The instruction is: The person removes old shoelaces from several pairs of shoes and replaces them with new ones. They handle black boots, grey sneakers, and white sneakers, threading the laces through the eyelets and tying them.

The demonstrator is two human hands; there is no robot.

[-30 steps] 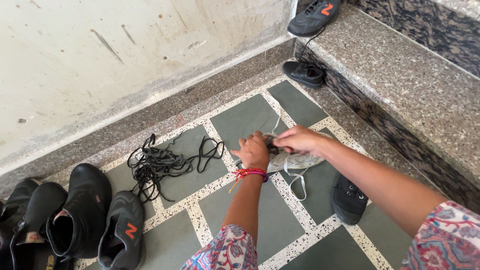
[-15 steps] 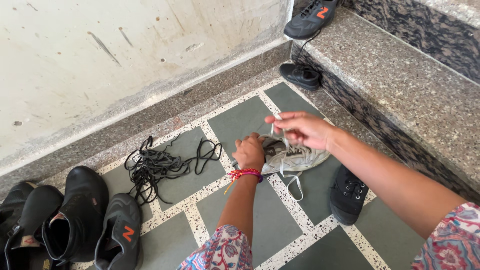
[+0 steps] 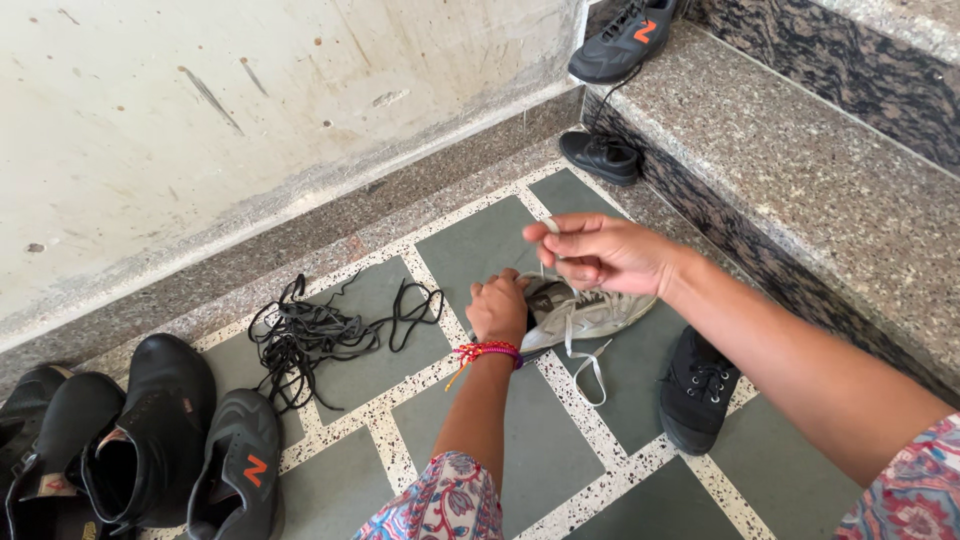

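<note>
A worn white canvas shoe (image 3: 590,312) lies on the tiled floor in the middle of the view. My left hand (image 3: 499,306) grips the shoe at its opening and holds it down. My right hand (image 3: 598,252) is raised above the shoe, fingers pinched on the end of a white lace (image 3: 543,262) that runs down into the shoe. A loose loop of the same lace (image 3: 588,362) trails on the floor in front of the shoe.
A tangle of black laces (image 3: 310,332) lies left of the shoe. Black shoes and boots (image 3: 150,430) stand at the lower left. A small black shoe (image 3: 697,388) sits at the right, another (image 3: 600,155) by the stone step (image 3: 800,170), a dark sneaker (image 3: 625,38) on it.
My right hand has lifted up and away from the white shoe, drawing the lace out taut. My left hand has stayed on the shoe.
</note>
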